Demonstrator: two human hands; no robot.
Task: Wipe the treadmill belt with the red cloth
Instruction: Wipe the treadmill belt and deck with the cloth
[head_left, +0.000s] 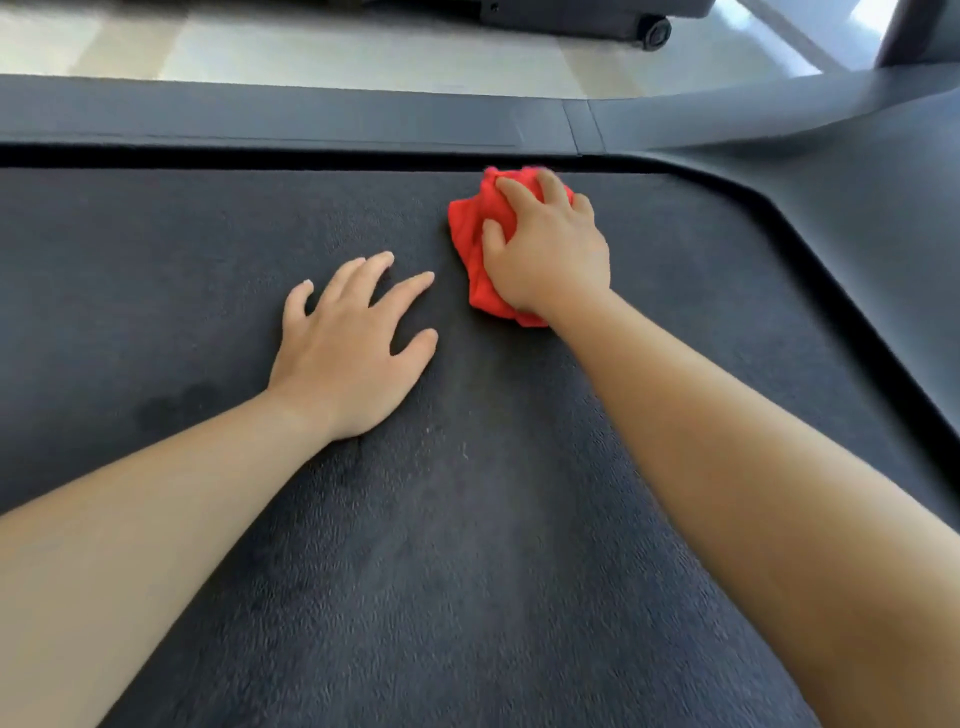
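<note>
Look first to the red cloth (470, 228): crumpled into a wad on the treadmill belt (208, 234), far out near the dark gap along the side rail (311, 119), toward the curved corner on the right. Pinned beneath the right grip (545, 254), fingers curled over its far end and thumb dug into its left flank, so clutched and pressed down at once. Spills out mainly on the thumb side and back by the wrist. Long axis roughly near-to-far, in line with the forearm.

Left grip (348, 353) spread flat on the bare belt, just beside the cloth on its left and nearer the body. Fingers straight, holding nothing; probably bracing.

Seems mid-wipe, at the far reach of a stroke. Likely next: a pull back toward the body along that axis, or a sweep leftward.

Note the dark smudges (176, 405) well to the left, by the left forearm. Reachable only past the left grip, so shift that first.
</note>
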